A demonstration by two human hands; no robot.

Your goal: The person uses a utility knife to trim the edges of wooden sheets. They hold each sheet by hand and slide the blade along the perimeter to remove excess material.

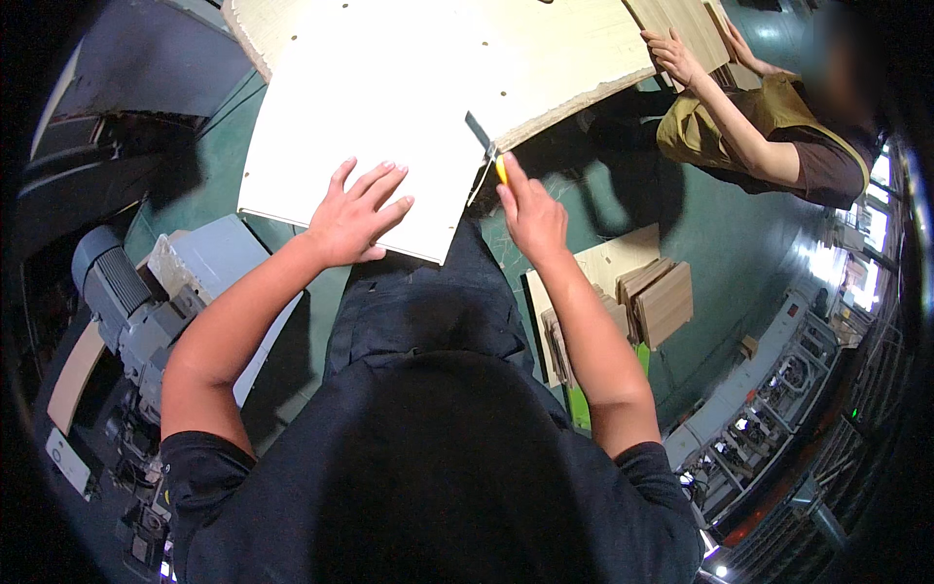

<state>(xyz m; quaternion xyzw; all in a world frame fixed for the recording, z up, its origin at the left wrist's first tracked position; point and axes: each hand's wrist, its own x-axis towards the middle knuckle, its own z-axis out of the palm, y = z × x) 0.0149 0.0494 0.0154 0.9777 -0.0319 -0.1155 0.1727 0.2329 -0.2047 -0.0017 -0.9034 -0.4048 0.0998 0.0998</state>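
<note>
A white panel (357,124) with small dark holes lies before me, its near corner reaching over my lap. My left hand (359,212) rests spread on its near end, palm down. In my right hand (535,212) is a flat-bladed hand tool (479,131) with a yellow handle, held at the panel's right edge. Its dark blade points away from me, over the white surface; whether it is a file or a knife I cannot tell. A thin pale strip (478,184) hangs beside that edge, just below the blade.
Beneath the panel is a pale, rough-edged board (576,102). At the right a co-worker (759,139) handles wood-grain panels (689,36). Stacked wood pieces (660,303) stand low at my right. A grey electric motor (117,274) is at my left, a long machine (759,379) far right.
</note>
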